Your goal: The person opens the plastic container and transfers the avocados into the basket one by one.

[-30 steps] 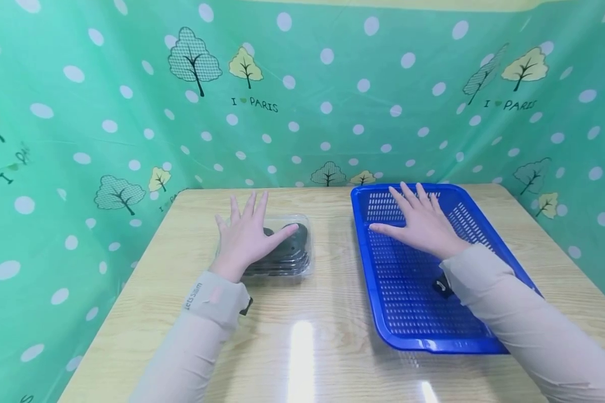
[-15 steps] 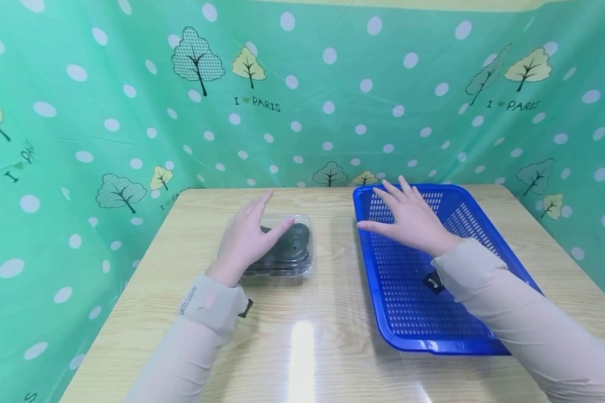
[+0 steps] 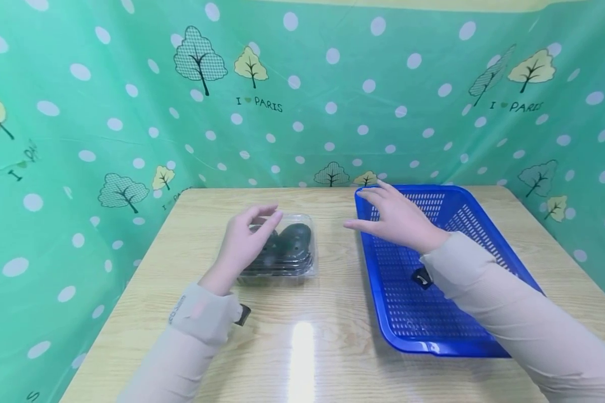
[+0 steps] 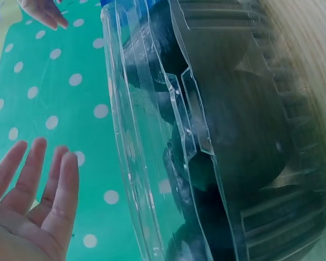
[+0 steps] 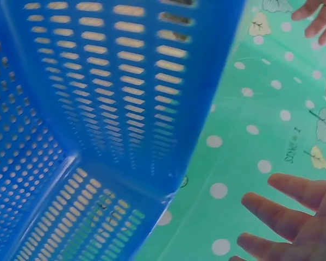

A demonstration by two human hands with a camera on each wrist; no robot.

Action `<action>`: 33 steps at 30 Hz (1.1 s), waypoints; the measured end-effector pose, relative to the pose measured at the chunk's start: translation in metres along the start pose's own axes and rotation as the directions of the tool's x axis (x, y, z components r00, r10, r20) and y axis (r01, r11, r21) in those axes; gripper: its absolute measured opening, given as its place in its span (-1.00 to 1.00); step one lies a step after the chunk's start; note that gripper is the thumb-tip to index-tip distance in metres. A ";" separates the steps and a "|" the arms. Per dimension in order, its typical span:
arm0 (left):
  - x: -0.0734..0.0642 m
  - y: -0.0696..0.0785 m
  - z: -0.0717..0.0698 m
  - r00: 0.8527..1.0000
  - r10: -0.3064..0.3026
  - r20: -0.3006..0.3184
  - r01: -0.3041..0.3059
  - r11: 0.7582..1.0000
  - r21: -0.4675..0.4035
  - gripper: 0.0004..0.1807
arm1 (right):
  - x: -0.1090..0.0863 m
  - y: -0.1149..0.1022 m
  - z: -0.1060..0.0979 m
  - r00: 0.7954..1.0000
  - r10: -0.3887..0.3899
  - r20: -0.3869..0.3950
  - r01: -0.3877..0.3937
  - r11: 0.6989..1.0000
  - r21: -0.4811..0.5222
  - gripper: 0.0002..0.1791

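A clear plastic clamshell box (image 3: 305, 268) with dark green, avocado-like fruits (image 3: 294, 240) inside stands on the left half of the table. My left hand (image 3: 244, 238) hovers over the box's left part, fingers loosely bent, holding nothing. In the left wrist view the fingers are apart from the clear box (image 4: 190, 119), whose lid appears closed. To the right lies a blue plastic basket (image 3: 375, 280) with slotted walls. Above its far left part is my right hand (image 3: 400, 218), fingers relaxed and thumb out past the rim. Nothing is in that hand (image 5: 299, 223) in the right wrist view.
The wooden table (image 3: 333, 336) carries the box and the basket, with a strip of bare wood between them. A green dotted curtain (image 3: 302, 134) hangs behind and along both sides. Black wrist devices (image 3: 422, 277) sit under the sleeves.
Both hands have turned from spread fingers to looser, bent ones. The right hand has shifted left toward the basket's left rim. The left hand has dropped slightly over the box.
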State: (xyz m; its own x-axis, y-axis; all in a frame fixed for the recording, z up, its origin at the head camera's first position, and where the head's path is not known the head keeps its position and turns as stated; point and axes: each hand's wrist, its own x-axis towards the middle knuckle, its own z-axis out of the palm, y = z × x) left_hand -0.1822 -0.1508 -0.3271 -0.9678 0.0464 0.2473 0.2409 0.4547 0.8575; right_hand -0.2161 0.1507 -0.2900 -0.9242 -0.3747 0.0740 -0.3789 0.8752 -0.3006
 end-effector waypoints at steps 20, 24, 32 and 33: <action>-0.019 -0.019 -0.007 0.958 -0.247 0.145 0.272 0.945 -0.183 -0.51 | 0.018 -0.041 -0.002 0.992 -0.057 0.113 0.044 0.992 0.115 -0.24; -0.023 -0.024 -0.006 0.946 -0.278 0.166 0.308 0.931 -0.196 -0.52 | 0.021 -0.050 0.001 0.989 -0.061 0.132 0.044 0.991 0.127 -0.29; -0.032 -0.030 -0.004 0.932 -0.316 0.177 0.351 0.910 -0.221 -0.58 | 0.024 -0.063 0.008 0.985 -0.090 0.145 0.076 0.992 0.100 -0.40; -0.033 -0.031 -0.004 0.931 -0.319 0.179 0.354 0.909 -0.220 -0.58 | 0.024 -0.064 0.009 0.985 -0.091 0.147 0.077 0.993 0.093 -0.42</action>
State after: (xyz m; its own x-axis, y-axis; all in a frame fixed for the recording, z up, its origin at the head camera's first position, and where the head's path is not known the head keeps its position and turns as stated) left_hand -0.1572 -0.1700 -0.3597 -0.9906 0.0574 -0.1238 -0.1073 0.2336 0.9664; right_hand -0.2135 0.0830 -0.2771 -0.8689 -0.4934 -0.0394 -0.4433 0.8112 -0.3815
